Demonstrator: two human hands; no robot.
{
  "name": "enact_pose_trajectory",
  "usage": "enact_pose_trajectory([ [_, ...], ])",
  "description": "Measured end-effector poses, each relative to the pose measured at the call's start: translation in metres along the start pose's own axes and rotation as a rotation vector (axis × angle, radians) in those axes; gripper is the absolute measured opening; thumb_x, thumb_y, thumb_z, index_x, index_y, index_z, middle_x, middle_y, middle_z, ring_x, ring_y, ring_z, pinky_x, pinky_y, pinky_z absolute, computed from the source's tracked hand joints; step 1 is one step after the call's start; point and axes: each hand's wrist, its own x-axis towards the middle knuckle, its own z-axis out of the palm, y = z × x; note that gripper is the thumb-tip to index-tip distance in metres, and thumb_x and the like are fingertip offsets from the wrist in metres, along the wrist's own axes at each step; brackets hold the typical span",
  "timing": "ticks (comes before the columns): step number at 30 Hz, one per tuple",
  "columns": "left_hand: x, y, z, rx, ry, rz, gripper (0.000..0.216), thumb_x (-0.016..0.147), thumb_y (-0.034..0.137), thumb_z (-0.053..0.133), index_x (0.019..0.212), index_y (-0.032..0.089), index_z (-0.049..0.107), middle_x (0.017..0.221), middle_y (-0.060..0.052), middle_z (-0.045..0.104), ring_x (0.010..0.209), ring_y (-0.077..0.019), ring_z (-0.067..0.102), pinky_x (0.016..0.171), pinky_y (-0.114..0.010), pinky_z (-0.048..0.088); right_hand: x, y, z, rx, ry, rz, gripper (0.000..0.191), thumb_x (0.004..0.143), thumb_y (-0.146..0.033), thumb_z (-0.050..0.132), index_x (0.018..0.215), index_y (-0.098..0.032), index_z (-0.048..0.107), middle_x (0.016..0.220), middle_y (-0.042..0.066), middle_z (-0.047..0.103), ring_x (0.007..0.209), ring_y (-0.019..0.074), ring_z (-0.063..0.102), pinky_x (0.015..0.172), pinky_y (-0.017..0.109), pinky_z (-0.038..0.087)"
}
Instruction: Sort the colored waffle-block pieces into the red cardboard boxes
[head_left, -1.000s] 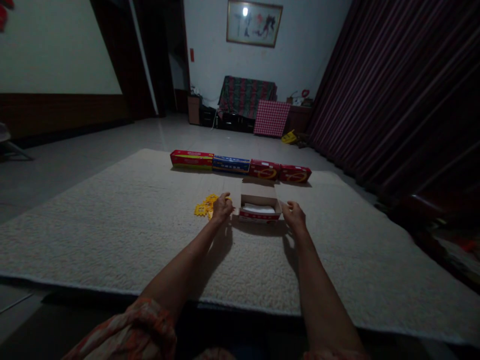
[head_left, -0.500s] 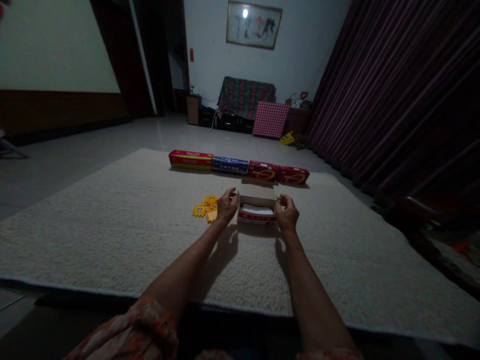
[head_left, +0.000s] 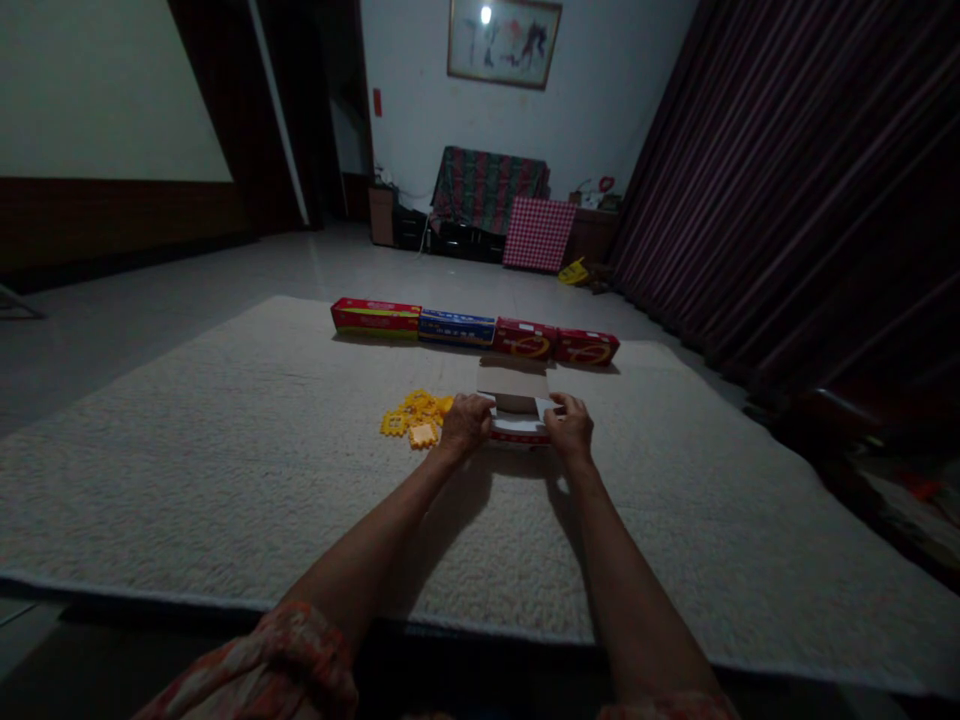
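A small red cardboard box [head_left: 517,437] stands on the pale quilted mat, with its lid [head_left: 514,378] raised at the back and its whitish inside showing. My left hand [head_left: 466,422] is closed on the box's left side flap, fingers bent over the edge. On the opposite side my right hand [head_left: 570,424] pinches the right side flap. Both flaps lean in over the opening, and what lies deep in the box is hard to make out. Beside my left hand lies a loose pile of yellow and orange notched plastic pieces [head_left: 416,412], partly hidden by that hand.
Behind the open box stands a row of closed boxes: a long red one [head_left: 375,318], a blue one [head_left: 456,330] and two dark red ones [head_left: 525,340]. The mat [head_left: 225,470] covers a tiled floor. A dark curtain [head_left: 750,170] hangs to the right.
Both hands have moved inward over the box's sides, and the side flaps now tilt in over the opening. The lid leans further back. The view has shifted slightly.
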Motion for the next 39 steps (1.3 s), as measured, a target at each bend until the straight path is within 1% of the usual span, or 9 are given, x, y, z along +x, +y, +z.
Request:
enact_pose_trajectory([
  [4,-0.001,-0.003,0.000,0.042,-0.048,0.036,0.028,0.082,0.007,0.061,0.101,0.021,0.075,0.107,-0.007,0.075,0.101,-0.0230,0.061,0.098,-0.037,0.048,0.008,0.006,0.000,0.010,-0.024,0.062,0.044,0.066,-0.020,0.055,0.108,-0.017,0.070,0.114,0.013,0.068,0.092,0.0234,0.067,0.091,0.040,0.053],
  [9,0.003,-0.010,-0.001,0.082,-0.092,0.031,0.033,0.084,0.006,0.058,0.109,0.019,0.075,0.110,-0.008,0.074,0.105,-0.0240,0.059,0.099,-0.037,0.048,0.012,0.004,0.001,0.031,-0.170,0.201,0.054,0.063,-0.017,0.057,0.116,-0.018,0.068,0.113,0.010,0.069,0.098,0.0244,0.067,0.092,0.038,0.054],
  [12,0.011,-0.014,-0.003,0.105,-0.108,0.006,0.036,0.082,0.004,0.058,0.109,0.020,0.075,0.109,-0.008,0.074,0.105,-0.0244,0.059,0.098,-0.037,0.049,0.014,0.002,0.004,0.053,-0.225,0.179,0.051,0.063,-0.017,0.056,0.112,-0.018,0.069,0.110,0.009,0.070,0.099,0.0250,0.068,0.092,0.038,0.054],
  [16,0.021,-0.019,-0.007,0.120,-0.097,0.008,0.034,0.082,0.004,0.058,0.106,0.020,0.076,0.105,-0.009,0.074,0.102,-0.0246,0.061,0.095,-0.038,0.050,0.016,0.001,0.010,0.102,-0.207,0.116,0.050,0.060,-0.016,0.055,0.108,-0.019,0.069,0.116,0.010,0.069,0.102,0.0250,0.068,0.094,0.039,0.054],
  [21,0.029,-0.023,-0.011,0.109,-0.083,0.019,0.034,0.080,0.003,0.059,0.104,0.020,0.076,0.098,-0.007,0.076,0.097,-0.0235,0.065,0.094,-0.038,0.051,0.019,0.009,0.018,0.179,-0.183,0.112,0.066,0.056,-0.015,0.054,0.122,-0.017,0.064,0.120,0.012,0.065,0.097,0.0236,0.068,0.091,0.038,0.056],
  [26,0.042,-0.029,-0.014,0.042,-0.059,-0.019,0.036,0.078,0.004,0.059,0.104,0.022,0.077,0.100,-0.005,0.078,0.095,-0.0199,0.070,0.092,-0.032,0.054,0.023,0.022,0.022,0.231,-0.164,0.098,0.071,0.055,-0.017,0.055,0.126,-0.020,0.062,0.112,0.010,0.064,0.094,0.0240,0.067,0.089,0.040,0.057],
  [30,0.052,-0.033,-0.015,-0.031,-0.045,-0.084,0.036,0.080,0.007,0.056,0.107,0.022,0.077,0.099,-0.004,0.080,0.087,-0.0169,0.073,0.084,-0.027,0.056,0.023,0.026,0.024,0.256,-0.157,0.101,0.070,0.055,-0.018,0.056,0.124,-0.021,0.062,0.105,0.007,0.064,0.092,0.0241,0.067,0.091,0.041,0.056],
  [34,0.055,-0.036,-0.013,-0.073,-0.035,-0.116,0.036,0.080,0.008,0.056,0.107,0.019,0.077,0.092,-0.004,0.080,0.078,-0.0161,0.073,0.076,-0.025,0.055,0.023,0.028,0.024,0.252,-0.165,0.116,0.069,0.054,-0.021,0.054,0.123,-0.018,0.063,0.102,0.008,0.063,0.093,0.0257,0.066,0.093,0.042,0.055],
  [39,0.054,-0.038,-0.009,-0.130,0.006,-0.152,0.043,0.082,0.011,0.052,0.121,0.019,0.070,0.072,0.001,0.073,0.062,-0.0127,0.066,0.065,-0.022,0.049,0.023,0.034,0.026,0.263,-0.178,0.078,0.065,0.055,-0.022,0.053,0.119,-0.020,0.062,0.101,0.007,0.065,0.094,0.0251,0.066,0.092,0.043,0.054],
])
